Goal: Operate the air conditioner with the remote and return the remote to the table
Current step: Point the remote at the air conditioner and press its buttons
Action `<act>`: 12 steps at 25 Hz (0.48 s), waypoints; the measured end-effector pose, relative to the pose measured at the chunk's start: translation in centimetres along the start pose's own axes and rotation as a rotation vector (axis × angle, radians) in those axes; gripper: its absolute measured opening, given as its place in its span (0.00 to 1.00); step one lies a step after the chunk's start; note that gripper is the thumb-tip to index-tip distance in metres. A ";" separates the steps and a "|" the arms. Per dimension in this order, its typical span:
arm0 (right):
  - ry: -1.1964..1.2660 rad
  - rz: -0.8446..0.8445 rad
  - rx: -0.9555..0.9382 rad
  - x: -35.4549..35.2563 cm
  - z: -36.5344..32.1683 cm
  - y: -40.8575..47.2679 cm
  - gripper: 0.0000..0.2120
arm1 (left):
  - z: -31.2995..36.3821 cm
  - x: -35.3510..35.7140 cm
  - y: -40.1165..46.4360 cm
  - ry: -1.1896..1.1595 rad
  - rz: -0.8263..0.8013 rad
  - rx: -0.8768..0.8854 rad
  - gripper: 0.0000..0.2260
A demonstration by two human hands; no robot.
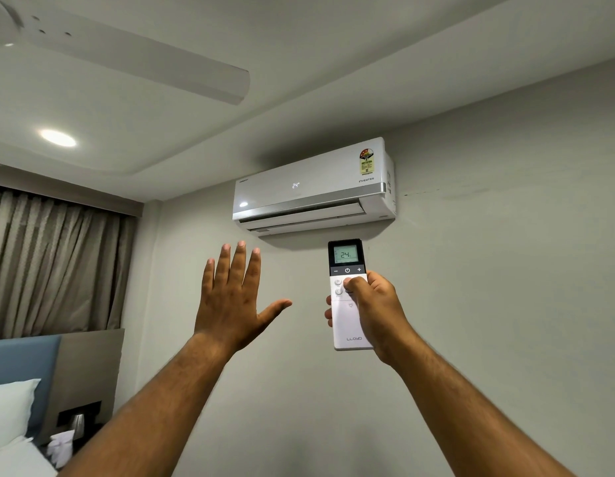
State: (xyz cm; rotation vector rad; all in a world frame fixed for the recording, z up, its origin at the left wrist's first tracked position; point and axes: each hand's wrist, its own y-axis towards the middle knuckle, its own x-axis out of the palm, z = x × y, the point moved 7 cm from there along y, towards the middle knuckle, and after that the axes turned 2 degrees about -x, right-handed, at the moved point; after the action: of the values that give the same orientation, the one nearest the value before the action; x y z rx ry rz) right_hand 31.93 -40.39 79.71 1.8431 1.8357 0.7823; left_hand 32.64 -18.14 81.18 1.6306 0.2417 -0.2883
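A white air conditioner (313, 187) hangs high on the wall, its front showing 24 and its lower flap slightly open. My right hand (375, 304) grips a white remote (349, 321) upright just below the unit, thumb resting on the round buttons under the power key. The remote's small screen also reads 24. My left hand (235, 297) is raised to the left of the remote, palm toward the wall, fingers spread, holding nothing.
A white ceiling fan blade (154, 63) reaches across the top left, near a round ceiling light (58, 138). Beige curtains (54, 263) hang at the left. Below them are a blue headboard (20, 359), white pillows (8, 411) and a dark bedside niche (79, 418).
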 end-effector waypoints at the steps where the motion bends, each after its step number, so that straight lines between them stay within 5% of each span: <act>1: 0.004 -0.001 0.000 0.1 0.0 0.0 0.05 | -0.2 0.1 0.0 0.005 -0.001 -0.003 0.44; 12: -0.005 -0.003 -0.012 0.2 0.1 0.6 0.05 | -0.7 0.8 -0.1 0.021 -0.004 -0.006 0.45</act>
State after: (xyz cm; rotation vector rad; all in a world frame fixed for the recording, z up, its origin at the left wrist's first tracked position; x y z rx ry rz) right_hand 32.44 -40.20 80.01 1.8325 1.8262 0.7849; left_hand 33.36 -17.48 80.86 1.6278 0.2612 -0.2732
